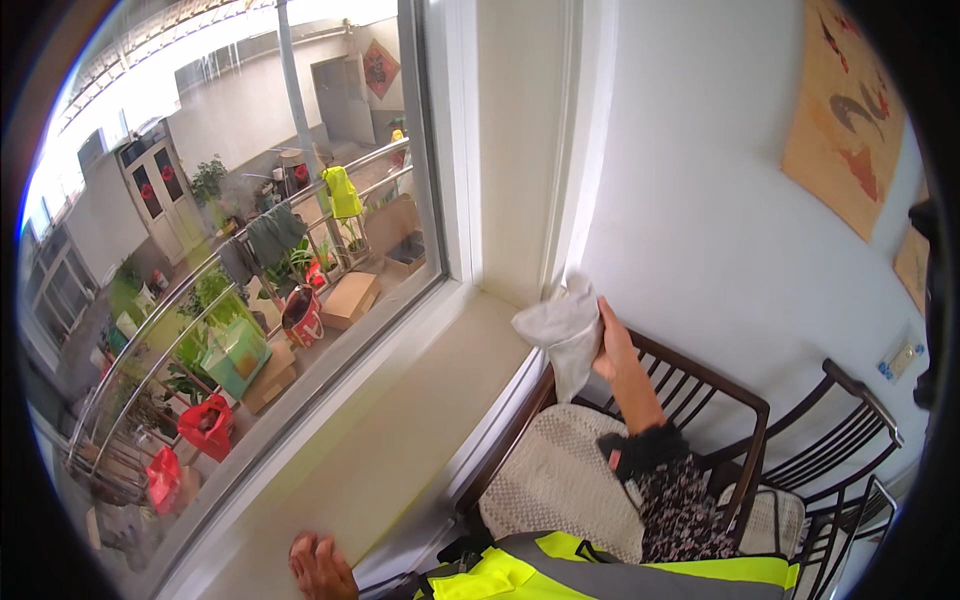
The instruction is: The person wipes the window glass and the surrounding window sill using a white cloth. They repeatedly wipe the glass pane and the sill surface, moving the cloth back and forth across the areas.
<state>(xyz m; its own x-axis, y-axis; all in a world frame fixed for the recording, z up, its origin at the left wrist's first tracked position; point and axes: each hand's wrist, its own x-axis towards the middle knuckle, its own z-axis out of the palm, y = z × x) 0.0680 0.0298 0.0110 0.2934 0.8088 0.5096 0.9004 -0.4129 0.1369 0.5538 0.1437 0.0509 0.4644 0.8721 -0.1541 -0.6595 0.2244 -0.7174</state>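
My right hand [616,343] grips a pale grey cloth [564,330], its lower part hanging loose. The cloth is at the inner corner where the window trim [525,150] meets the windowsill [390,420]; whether it touches the trim I cannot tell. At the bottom of the view my left hand [321,566] rests on the near part of the sill with its fingers bent and nothing visible in it. Left of the sill rises the window pane [247,300] in its grey frame.
Below my right arm stands a dark wooden armchair [761,435] with a woven beige cushion [562,472]. Another dark chair [832,427] is by the white wall [690,187], which carries a hanging picture [847,112] and a wall socket [902,358]. Outside are a metal railing [180,311], plants and boxes.
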